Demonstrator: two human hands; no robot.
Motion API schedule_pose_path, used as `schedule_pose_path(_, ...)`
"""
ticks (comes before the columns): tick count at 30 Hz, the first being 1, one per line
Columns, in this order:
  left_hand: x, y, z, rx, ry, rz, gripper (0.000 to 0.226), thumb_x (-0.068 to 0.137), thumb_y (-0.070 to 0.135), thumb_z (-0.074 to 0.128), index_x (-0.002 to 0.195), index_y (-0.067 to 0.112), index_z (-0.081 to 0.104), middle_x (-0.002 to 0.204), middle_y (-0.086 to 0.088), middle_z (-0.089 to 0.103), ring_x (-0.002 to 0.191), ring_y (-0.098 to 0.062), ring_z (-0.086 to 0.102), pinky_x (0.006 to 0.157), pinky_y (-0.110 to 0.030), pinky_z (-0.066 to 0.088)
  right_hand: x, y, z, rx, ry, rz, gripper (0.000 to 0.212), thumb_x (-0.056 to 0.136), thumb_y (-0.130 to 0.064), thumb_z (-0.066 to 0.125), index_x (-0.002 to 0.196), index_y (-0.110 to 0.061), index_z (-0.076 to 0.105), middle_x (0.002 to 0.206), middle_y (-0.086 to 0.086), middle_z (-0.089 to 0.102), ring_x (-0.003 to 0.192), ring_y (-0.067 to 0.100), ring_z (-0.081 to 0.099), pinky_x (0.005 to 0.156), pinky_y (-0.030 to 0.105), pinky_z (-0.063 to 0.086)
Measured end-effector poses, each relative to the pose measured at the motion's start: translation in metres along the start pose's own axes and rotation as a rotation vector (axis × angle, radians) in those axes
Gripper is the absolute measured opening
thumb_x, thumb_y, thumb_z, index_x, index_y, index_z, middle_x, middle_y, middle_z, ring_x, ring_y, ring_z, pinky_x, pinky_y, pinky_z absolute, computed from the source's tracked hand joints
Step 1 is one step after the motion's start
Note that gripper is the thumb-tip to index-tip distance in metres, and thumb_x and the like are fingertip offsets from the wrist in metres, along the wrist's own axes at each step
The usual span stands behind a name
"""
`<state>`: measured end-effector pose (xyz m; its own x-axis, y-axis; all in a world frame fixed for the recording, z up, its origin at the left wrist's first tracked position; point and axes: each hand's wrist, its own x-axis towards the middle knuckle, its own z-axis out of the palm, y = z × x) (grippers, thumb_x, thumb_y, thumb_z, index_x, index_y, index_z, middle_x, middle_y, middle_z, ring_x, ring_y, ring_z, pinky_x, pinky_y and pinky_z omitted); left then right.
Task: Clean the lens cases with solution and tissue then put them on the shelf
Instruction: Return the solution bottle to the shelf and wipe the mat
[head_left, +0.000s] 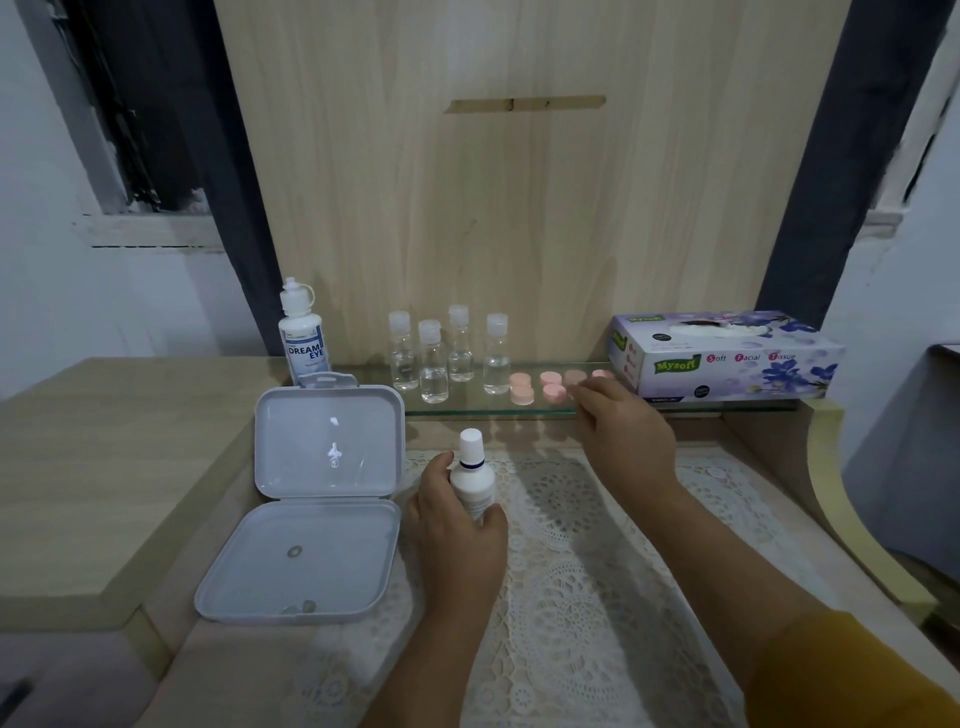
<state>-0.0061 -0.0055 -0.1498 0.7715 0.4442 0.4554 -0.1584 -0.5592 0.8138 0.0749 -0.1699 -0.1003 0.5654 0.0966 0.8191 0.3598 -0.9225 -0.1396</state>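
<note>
Six pink lens-case pieces (521, 395) in a cluster on the glass shelf (467, 408), at about one o'clock from the left hand. Small, light, smooth plastic by the look; likely slippery when wet and easy to flick off the glass edge, so best pinched across the rim with fingertips. Right hand (621, 431) reaching over the shelf edge, fingers loosely extended onto the nearest pieces; grip on any of them impossible to tell. Left hand (452, 519) wrapped round a small white capped bottle (474, 480) above the lace-covered desk (571, 545). Tissue box (727, 356) at three o'clock from the pieces, Dream Eye solution bottle (304, 338) at nine o'clock.
</note>
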Motion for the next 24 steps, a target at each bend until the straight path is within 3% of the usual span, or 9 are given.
schedule_pose_path(6, 0.001, 0.001, 0.0, -0.016, -0.011, -0.011, 0.067, 0.067, 0.007, 0.076, 0.127, 0.017, 0.046, 0.121, -0.004, 0.059, 0.105, -0.027, 0.055, 0.084, -0.046, 0.048, 0.008, -0.011, 0.007, 0.008, -0.124, -0.034, 0.026, 0.083, -0.006, 0.066, 0.106, -0.016, 0.072, 0.104, 0.0, 0.07, 0.069, 0.027, 0.067, 0.046, 0.029, 0.048)
schedule_pose_path(9, 0.0, 0.0, 0.0, -0.018, -0.011, -0.015, 0.067, 0.067, 0.007, 0.076, 0.127, 0.018, 0.046, 0.121, -0.004, 0.059, 0.104, -0.027, 0.055, 0.084, -0.046, 0.048, 0.012, -0.013, 0.007, -0.025, -0.193, -0.036, 0.024, 0.089, -0.011, 0.058, 0.109, -0.016, 0.071, 0.108, 0.0, 0.069, 0.078, 0.027, 0.066, 0.053, 0.03, 0.049)
schedule_pose_path(19, 0.001, -0.002, 0.001, 0.003, -0.032, -0.021, 0.067, 0.068, 0.008, 0.075, 0.128, 0.015, 0.047, 0.12, -0.005, 0.059, 0.105, -0.028, 0.055, 0.085, -0.045, 0.047, 0.012, -0.015, 0.003, 0.003, -0.23, -0.006, 0.025, 0.092, -0.012, 0.054, 0.111, -0.017, 0.07, 0.111, -0.001, 0.067, 0.083, 0.027, 0.065, 0.056, 0.031, 0.049)
schedule_pose_path(22, 0.001, -0.003, 0.001, -0.021, -0.088, -0.076, 0.06, 0.073, 0.015, 0.076, 0.127, 0.015, 0.048, 0.116, -0.004, 0.061, 0.102, -0.026, 0.058, 0.083, -0.04, 0.048, 0.008, -0.019, -0.002, 0.07, -0.118, -0.045, 0.022, 0.088, -0.012, 0.061, 0.106, -0.018, 0.072, 0.105, -0.002, 0.069, 0.082, 0.023, 0.065, 0.055, 0.032, 0.052)
schedule_pose_path(24, 0.001, -0.003, 0.001, -0.059, -0.128, -0.094, 0.051, 0.076, 0.019, 0.075, 0.121, 0.02, 0.052, 0.11, 0.001, 0.063, 0.097, -0.022, 0.059, 0.079, -0.035, 0.047, 0.005, -0.026, -0.008, 0.296, -0.151, 0.056, 0.022, 0.09, -0.018, 0.062, 0.11, -0.022, 0.072, 0.104, -0.007, 0.069, 0.087, 0.013, 0.062, 0.068, 0.029, 0.051)
